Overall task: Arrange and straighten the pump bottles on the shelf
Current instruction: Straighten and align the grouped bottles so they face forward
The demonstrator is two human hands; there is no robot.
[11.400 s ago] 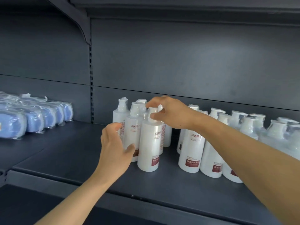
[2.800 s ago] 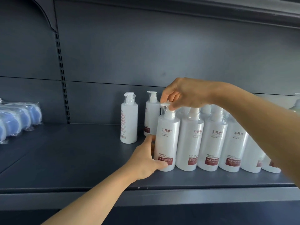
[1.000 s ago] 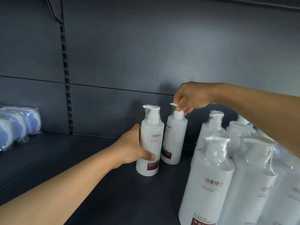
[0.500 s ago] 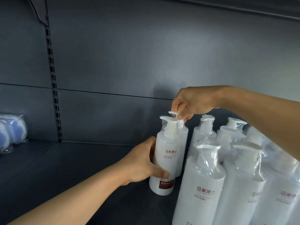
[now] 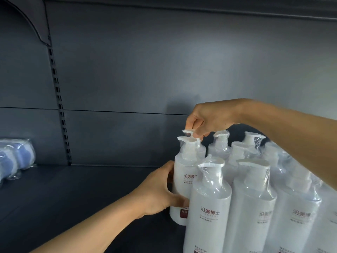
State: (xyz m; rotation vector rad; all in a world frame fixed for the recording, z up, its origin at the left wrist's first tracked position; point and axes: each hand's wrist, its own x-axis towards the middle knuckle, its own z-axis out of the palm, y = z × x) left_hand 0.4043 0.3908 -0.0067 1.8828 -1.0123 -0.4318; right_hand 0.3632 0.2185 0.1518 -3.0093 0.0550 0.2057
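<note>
Several white pump bottles with dark red labels and clear plastic over their pumps stand packed together on the right half of the dark shelf (image 5: 76, 194). My left hand (image 5: 156, 190) wraps the body of an upright bottle (image 5: 184, 170) at the left edge of the group. Directly behind it stands another bottle, mostly hidden; my right hand (image 5: 207, 119) pinches its pump head (image 5: 187, 132) from above. A nearer bottle (image 5: 209, 207) stands in front and partly covers the one I hold.
Blue items wrapped in clear plastic (image 5: 16, 157) sit at the far left of the shelf. A slotted upright (image 5: 58, 99) runs down the dark back panel. An upper shelf edge crosses the top of the view.
Both held bottles have slid right, up against the packed group. My hands keep the same grips. The view has shifted so the front bottles cover more of them.
</note>
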